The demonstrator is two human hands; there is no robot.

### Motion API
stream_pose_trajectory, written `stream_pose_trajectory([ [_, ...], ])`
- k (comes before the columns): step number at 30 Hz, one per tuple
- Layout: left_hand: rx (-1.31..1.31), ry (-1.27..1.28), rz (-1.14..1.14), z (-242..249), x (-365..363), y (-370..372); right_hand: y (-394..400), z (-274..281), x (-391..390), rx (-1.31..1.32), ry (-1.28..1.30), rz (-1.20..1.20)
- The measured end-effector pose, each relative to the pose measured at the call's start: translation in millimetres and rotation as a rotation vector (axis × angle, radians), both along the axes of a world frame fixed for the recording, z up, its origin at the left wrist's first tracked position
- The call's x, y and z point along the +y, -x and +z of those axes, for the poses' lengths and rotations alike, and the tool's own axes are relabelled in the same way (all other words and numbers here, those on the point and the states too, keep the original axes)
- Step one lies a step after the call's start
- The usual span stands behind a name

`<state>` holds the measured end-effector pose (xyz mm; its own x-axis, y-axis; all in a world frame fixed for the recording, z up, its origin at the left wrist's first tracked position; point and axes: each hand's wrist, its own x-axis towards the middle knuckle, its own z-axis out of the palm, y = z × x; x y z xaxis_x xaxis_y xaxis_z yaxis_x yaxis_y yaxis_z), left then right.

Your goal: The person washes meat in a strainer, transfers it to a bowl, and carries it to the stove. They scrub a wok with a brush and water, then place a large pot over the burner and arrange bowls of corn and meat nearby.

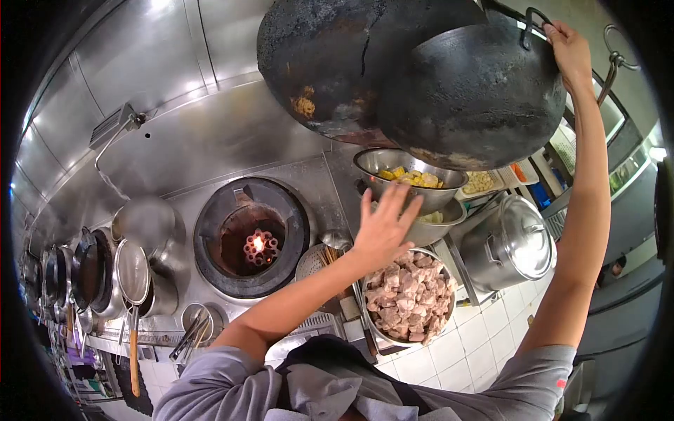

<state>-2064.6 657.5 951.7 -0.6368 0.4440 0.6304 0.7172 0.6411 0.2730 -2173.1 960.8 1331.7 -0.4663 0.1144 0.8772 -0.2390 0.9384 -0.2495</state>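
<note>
High at the right, my right hand (569, 55) grips the loop handle of a black wok (484, 91), whose dark, worn underside faces me. Behind it, a larger blackened wok (330, 63) stands against the wall. My left hand (388, 228) is stretched out with fingers spread and holds nothing. It hovers in front of a steel bowl (365, 163) of yellow corn pieces (414, 177) and a second bowl (449, 216) below it. Nearest below that hand is a steel basin (453, 298) heaped with chunks of meat (407, 295).
A wok burner (210, 245) has a live flame (258, 243) in its centre. A lidded steel pot (502, 245) stands at the right. On the left are several pots and a wooden-handled strainer (133, 274). A ladle (335, 240) lies beside the burner.
</note>
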Motion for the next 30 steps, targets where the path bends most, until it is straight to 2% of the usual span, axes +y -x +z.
stream_pose_trajectory([
  [2, 0.049, 0.049, -0.01, -7.8, 22.3, 14.2, -2.9, 6.5, -4.9, -0.03, -0.024, 0.021],
  [5, -0.024, 0.208, 0.005, -1.6, 35.9, 19.1, -6.1, 7.4, -23.6, -0.022, -0.052, -0.003],
  [8, -0.058, 0.242, -0.096, -1.0, 32.7, 18.4, -3.9, 9.5, -34.4, -0.033, -0.067, -0.028],
  [11, -0.021, 0.082, -0.176, 7.8, 28.6, 38.5, -2.5, 13.6, -39.6, -0.033, -0.047, 0.008],
  [14, -0.149, 0.202, -0.103, -2.8, 36.6, 30.9, -1.6, 15.3, -47.1, -0.04, -0.037, 0.015],
  [19, -0.199, 0.054, -0.12, -20.5, 49.6, -3.3, 15.5, 22.9, -49.0, -0.007, -0.073, 0.066],
  [21, -0.163, 0.019, -0.13, -29.0, 58.6, -10.4, 13.5, 26.3, -74.1, -0.021, -0.17, -0.008],
  [26, -0.198, -0.054, -0.149, -31.0, 53.2, -14.4, 48.4, 25.5, -117.4, -0.012, -0.225, 0.096],
  [27, -0.184, -0.075, -0.146, -32.4, 53.8, -14.1, 57.0, 29.5, -126.3, -0.002, -0.298, 0.034],
  [30, -0.192, -0.064, -0.15, -33.9, 53.2, -15.5, 74.2, 34.0, -154.7, -0.047, -0.2, 0.031],
])
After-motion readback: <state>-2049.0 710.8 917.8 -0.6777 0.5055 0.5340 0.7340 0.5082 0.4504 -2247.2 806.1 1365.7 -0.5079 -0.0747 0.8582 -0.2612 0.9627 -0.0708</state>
